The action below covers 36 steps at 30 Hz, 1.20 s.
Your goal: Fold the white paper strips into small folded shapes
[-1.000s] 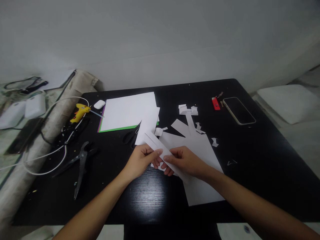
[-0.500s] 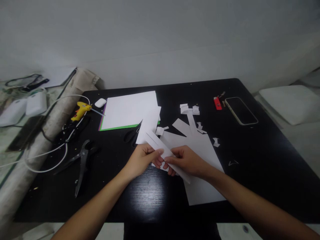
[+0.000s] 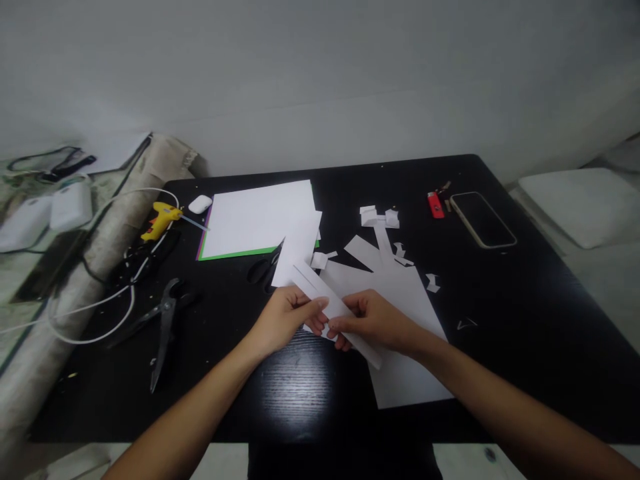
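Both of my hands pinch a long folded white paper strip [image 3: 320, 291] just above the black table [image 3: 525, 320]. My left hand [image 3: 283, 320] grips it from the left with thumb on top. My right hand [image 3: 373, 321] holds it from the right, fingers curled under. The two hands almost touch at the strip's middle. The strip slants from upper left to lower right. Under it lies a larger white sheet [image 3: 400, 300] with cut edges.
Black scissors [image 3: 264, 269] lie partly under a white sheet. A paper stack [image 3: 257, 219] on green card sits behind. Pliers [image 3: 163, 323], a yellow glue gun [image 3: 160, 220], white cable, paper scraps [image 3: 379, 219], red lighter [image 3: 435, 205] and phone [image 3: 483, 220] surround the hands.
The hands and strip have barely moved; the strip's lower end has slid slightly further out to the right under my right hand.
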Available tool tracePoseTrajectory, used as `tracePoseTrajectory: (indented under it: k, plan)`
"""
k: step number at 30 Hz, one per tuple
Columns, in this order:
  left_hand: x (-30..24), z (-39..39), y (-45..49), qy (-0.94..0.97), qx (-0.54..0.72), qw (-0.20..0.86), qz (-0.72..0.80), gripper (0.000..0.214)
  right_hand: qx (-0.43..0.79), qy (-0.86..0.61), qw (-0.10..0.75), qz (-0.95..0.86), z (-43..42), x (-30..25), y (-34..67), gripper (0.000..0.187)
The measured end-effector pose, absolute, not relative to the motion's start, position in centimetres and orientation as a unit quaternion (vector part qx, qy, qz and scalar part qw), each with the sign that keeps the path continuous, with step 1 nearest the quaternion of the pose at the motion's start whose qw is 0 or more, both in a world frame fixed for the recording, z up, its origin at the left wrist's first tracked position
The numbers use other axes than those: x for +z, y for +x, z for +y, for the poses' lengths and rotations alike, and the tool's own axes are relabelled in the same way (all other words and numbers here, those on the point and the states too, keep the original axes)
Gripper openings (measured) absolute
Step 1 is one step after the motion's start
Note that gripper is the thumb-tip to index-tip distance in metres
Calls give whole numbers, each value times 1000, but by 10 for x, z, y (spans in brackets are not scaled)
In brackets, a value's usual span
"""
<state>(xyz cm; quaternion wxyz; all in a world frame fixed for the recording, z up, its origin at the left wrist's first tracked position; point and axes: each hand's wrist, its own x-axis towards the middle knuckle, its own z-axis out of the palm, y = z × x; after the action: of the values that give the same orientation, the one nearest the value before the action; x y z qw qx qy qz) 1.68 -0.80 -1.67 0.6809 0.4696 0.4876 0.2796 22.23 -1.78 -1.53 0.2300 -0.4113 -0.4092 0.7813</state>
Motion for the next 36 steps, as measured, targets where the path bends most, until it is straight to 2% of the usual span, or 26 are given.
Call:
tracePoseTrajectory:
  k: [12, 20, 36]
  plan:
    - [-17, -9, 17, 471, 282, 688, 474, 28, 774, -412, 226, -424, -19, -20, 224, 22]
    - [-19, -9, 17, 470, 286, 697, 460, 28, 780, -410, 225, -416, -18, -16, 223, 37]
    - [-11, -8, 17, 482, 284, 673, 484, 30, 767, -424, 233, -421, -20, -17, 222, 33]
